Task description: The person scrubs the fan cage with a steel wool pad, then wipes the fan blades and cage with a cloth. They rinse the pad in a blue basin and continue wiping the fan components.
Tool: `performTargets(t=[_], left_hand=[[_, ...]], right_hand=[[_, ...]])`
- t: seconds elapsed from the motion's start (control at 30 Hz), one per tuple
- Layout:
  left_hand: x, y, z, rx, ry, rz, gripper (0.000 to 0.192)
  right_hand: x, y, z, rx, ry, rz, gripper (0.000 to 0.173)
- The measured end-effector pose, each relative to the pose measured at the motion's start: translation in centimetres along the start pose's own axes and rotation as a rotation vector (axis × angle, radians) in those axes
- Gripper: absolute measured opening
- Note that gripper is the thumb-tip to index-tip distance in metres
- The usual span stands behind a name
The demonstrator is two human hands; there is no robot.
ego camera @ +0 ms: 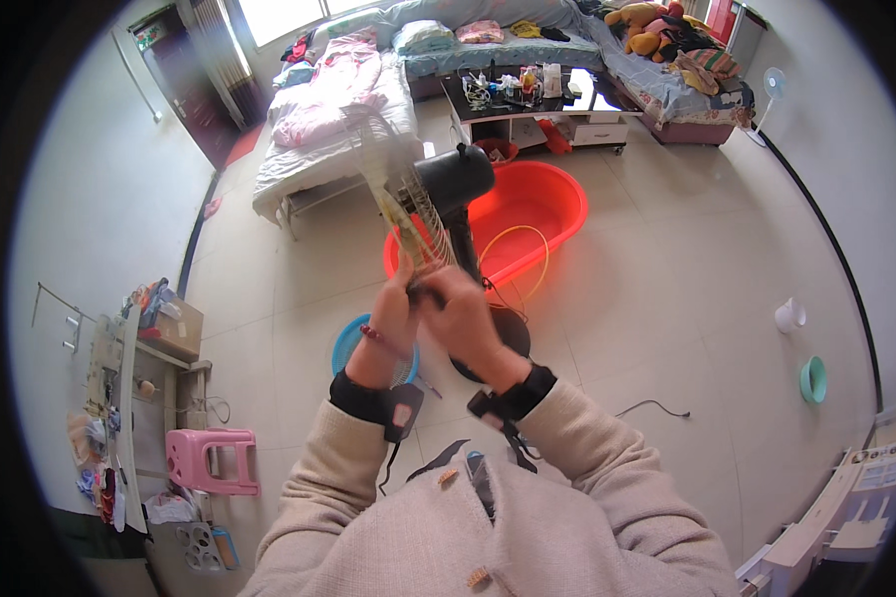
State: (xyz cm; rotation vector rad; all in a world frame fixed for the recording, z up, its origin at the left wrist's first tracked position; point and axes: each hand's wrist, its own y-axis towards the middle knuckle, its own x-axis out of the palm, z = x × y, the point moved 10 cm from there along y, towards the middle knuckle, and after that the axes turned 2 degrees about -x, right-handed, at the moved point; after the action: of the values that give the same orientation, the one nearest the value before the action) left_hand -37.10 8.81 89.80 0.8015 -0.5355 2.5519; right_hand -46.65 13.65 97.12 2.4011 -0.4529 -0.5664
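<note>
A pedestal fan stands before me, tilted in view, with a black motor housing (455,179), a wire guard (434,216) and a dark round base (515,336). The guard and pale blades are seen nearly edge-on, partly blurred. My left hand (390,310) holds the lower rim of the guard, thumb raised along it. Close against it, my right hand (459,310) is curled around a small dark object (422,294) at that same rim. Fingers hide most of this object, so its kind is unclear. Both wrists wear black straps with small devices.
Behind the fan lies a red plastic tub (560,201) with a thin yellow hoop (547,254) across its edge. A blue basket (340,351) sits below my left hand. At left are a pink stool (246,463) and a sewing machine (104,358). A cable (657,404) lies right.
</note>
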Motion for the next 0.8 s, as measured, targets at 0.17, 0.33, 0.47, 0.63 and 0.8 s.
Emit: performTargets(t=[0.17,0.33,0.47,0.63,0.8], left_hand=[[-0.9,-0.1,0.8,0.016,0.030,0.007,0.051],[-0.1,0.3,1.3,0.091,0.029,-0.021,0.048],[0.9,0.4,1.4,0.057,-0.086,-0.134,0.049],[1.5,0.3,1.1,0.039,-0.065,-0.119,0.045],[1.5,0.9,2.0,0.085,-0.132,-0.106,0.045]], right_hand=[[-3.3,1.2,1.2,0.201,0.186,0.269,0.012],[-1.4,2.9,0.0,0.025,0.027,0.084,0.014],[-0.4,1.4,-0.1,-0.012,0.031,0.109,0.013],[-1.9,1.2,1.5,0.123,0.100,0.256,0.016],[0.3,2.5,1.4,0.218,0.148,-0.084,0.017]])
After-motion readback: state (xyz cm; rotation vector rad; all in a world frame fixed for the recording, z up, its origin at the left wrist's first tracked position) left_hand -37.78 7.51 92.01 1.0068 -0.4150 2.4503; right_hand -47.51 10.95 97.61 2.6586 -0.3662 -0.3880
